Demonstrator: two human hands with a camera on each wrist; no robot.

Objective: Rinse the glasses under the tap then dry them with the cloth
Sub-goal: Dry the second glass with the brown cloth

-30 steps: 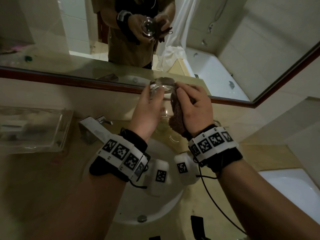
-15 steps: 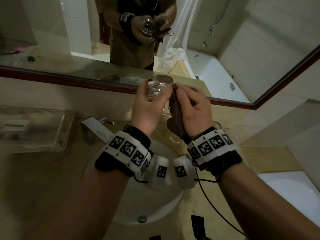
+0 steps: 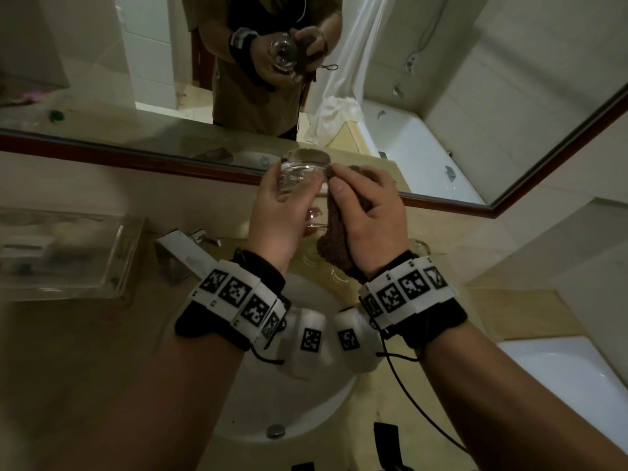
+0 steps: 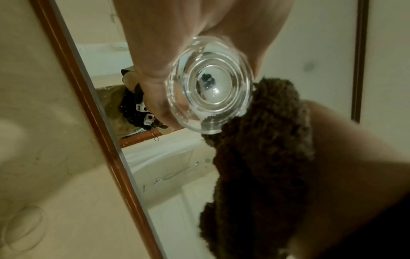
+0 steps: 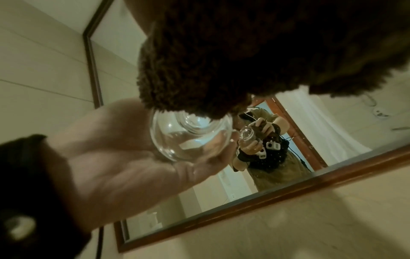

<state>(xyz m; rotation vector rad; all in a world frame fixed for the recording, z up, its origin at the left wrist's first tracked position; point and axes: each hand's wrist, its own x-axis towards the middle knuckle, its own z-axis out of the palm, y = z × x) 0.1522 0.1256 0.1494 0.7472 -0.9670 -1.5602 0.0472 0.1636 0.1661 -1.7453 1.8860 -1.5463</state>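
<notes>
A clear drinking glass (image 3: 299, 176) is held up in front of the mirror, above the basin. My left hand (image 3: 282, 215) grips it round its side; its thick base (image 4: 210, 85) faces the left wrist camera. My right hand (image 3: 368, 215) grips a dark brown fluffy cloth (image 3: 336, 239) and presses it against the glass's right side. The cloth (image 4: 261, 157) hangs down below the hand. In the right wrist view the cloth (image 5: 221, 61) covers the top of the glass (image 5: 190, 136). Another glass (image 3: 314, 219) stands on the counter behind my hands, mostly hidden.
A white basin (image 3: 306, 413) lies below my wrists, with a chrome tap (image 3: 180, 254) at its left. A clear tray (image 3: 61, 253) sits on the counter at far left. The wood-framed mirror (image 3: 441, 202) runs along the wall. A white bathtub (image 3: 577, 379) is at lower right.
Both hands with glass and cloth have risen slightly and the left hand has turned the glass a little; the cloth stays pressed to its side.
</notes>
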